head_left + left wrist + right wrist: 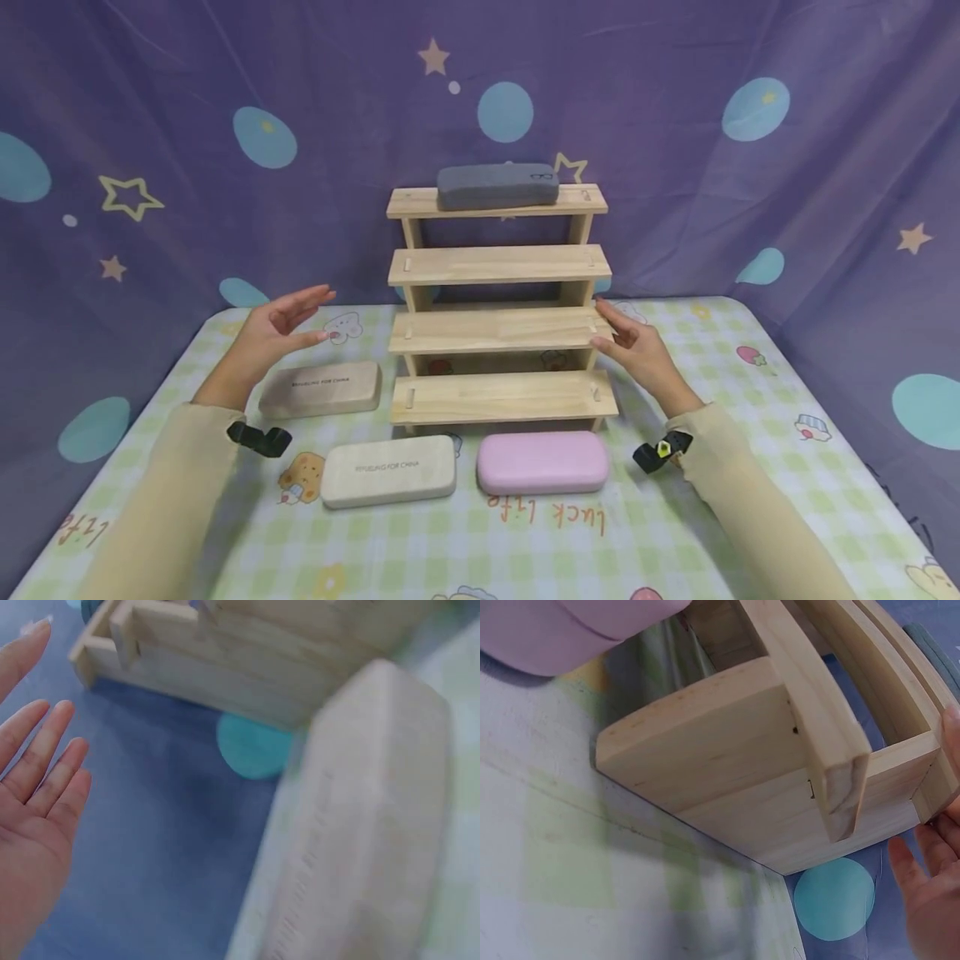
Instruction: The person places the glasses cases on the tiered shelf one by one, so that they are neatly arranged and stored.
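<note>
A four-tier wooden display rack [501, 332] stands at the middle of the table. At the right end of its second board from the bottom is my right hand [637, 354], thumb at the front edge and fingers toward the back, gripping the board's end. My left hand [273, 333] is raised with fingers extended and holds nothing. Below it lies a beige-grey glasses case [321, 392] with printed lettering. A cream glasses case [390, 472] and a pink glasses case [543, 463] lie in front of the rack. On the top tier rests a grey-blue glasses case [498, 187].
A green-and-white checked tablecloth [420, 554] with cartoon prints covers the table. Behind the table hangs a purple curtain [645, 100] with stars and blue ovals. The rack's lower three boards carry no cases.
</note>
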`<state>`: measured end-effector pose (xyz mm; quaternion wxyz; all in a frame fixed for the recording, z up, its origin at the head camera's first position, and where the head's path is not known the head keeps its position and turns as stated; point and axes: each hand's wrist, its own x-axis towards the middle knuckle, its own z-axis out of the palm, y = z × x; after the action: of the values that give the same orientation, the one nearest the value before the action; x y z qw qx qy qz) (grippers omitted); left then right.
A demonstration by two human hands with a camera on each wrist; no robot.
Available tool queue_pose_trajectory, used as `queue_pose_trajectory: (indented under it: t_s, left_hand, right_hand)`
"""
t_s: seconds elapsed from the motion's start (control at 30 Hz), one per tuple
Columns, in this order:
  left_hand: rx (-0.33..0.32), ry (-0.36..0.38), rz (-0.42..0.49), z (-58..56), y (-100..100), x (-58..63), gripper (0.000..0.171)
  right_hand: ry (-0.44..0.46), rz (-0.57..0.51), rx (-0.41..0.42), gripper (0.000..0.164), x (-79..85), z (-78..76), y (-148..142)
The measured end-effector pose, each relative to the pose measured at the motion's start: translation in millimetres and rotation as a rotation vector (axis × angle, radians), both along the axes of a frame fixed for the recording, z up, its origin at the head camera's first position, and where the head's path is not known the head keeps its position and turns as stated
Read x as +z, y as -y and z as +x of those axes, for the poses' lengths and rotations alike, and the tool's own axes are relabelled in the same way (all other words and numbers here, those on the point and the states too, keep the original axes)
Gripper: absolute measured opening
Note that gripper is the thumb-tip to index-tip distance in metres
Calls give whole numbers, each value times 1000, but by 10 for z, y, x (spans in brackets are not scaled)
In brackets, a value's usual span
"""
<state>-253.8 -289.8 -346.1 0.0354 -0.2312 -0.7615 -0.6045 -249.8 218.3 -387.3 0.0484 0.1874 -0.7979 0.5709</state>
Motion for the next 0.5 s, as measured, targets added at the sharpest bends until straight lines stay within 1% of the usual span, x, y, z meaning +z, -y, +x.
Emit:
queue_pose_trajectory:
  t_s: [0.1,0.27,0.37,0.5]
  left_hand:
    - [39,-8,-11,49,109,-167,56]
    - [73,1,17,100,307,-398,55]
    - [99,34,34,130,409,-493,54]
    - [132,97,-17,176,517,-581,54]
  right_hand:
    - [-7,-1,2,59,41,40,27]
    - [7,-42,12,59,-22,-10,-2]
    - [2,-54,16,60,-56,-41,-14]
    - [-11,-69,19,59,-35,-17,7]
